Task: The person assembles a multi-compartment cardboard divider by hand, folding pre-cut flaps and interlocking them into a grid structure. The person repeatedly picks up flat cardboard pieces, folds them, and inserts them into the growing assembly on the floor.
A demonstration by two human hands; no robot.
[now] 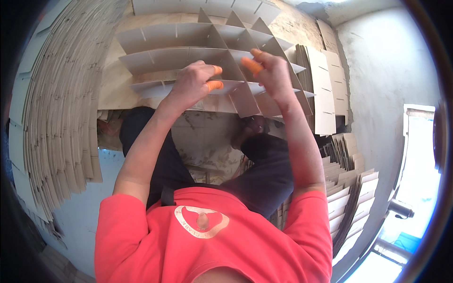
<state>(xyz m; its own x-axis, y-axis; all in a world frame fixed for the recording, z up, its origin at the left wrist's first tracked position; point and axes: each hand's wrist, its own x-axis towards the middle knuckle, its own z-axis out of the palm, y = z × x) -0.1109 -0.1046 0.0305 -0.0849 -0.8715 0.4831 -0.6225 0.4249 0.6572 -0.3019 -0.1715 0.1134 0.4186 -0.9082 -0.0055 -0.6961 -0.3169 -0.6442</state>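
Observation:
A cardboard divider grid (165, 37) stands before me, made of slotted strips. Three long strips run left to right, and three crossing strips (244, 99) cut through them at the right. My left hand (191, 84) hovers over the nearest long strip, its thumb and forefinger parted with nothing visible between them. Orange covers sit on those two fingertips. Above the crossing strips is my right hand (275, 75), thumb and forefinger likewise apart and orange-tipped. Whether either hand touches the cardboard is hard to tell.
Tall stacks of cardboard strips (71, 89) fill the left side. At the right, more slotted strips (322, 89) lean by the grey wall (377, 61), with further piles (351, 203) below. Another pale slotted strip (207, 8) lies at the far edge of the wooden work surface (111, 92).

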